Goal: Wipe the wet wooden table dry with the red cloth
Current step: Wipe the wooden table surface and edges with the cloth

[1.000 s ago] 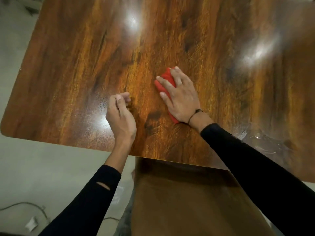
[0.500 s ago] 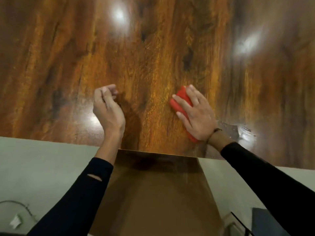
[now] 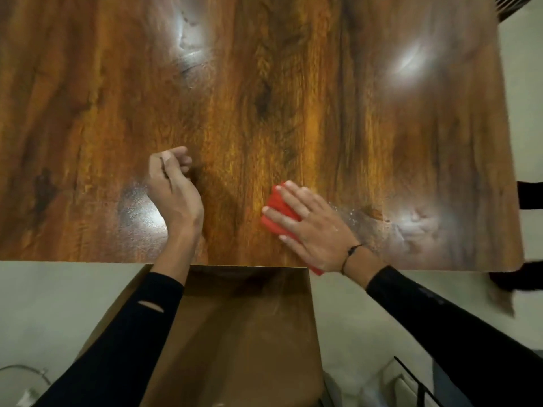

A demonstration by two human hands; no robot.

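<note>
Red cloth (image 3: 277,211), folded pad: now at near edge of wooden surface (image 3: 293,98), its near-right corner poking just past the rim below my wrist. A sec ago it sat further in, toward the middle; since then I've dragged it back toward me and to the right.

Item 1, right hand (image 3: 316,227): flat, fingers straight and spread, palm pressing the cloth down. Not gripping, just pushing. Covers most of the pad; only the far-left part and the near corner show.

Item 2, cloth axis: long side runs diagonal, near-right to far-left, in line w/ my fingers. Far-left end points toward the surface's middle.

Item 3, left hand (image 3: 173,186): fingers loosely curled, nothing in it, over the surface well left of the cloth. Contact w/ the wood: can't tell.

Item 4, wet patches: fine droplets just right of the cloth (image 3: 351,214), a smeared film beyond them near the right corner; a beaded patch beside my left hand (image 3: 138,204); streaks further off near the far glare (image 3: 188,58).

Judgement: strip the cloth just crossed looks drier, so the stroke is working, but approx. three wet zones remain. Task partway, no more.
</note>
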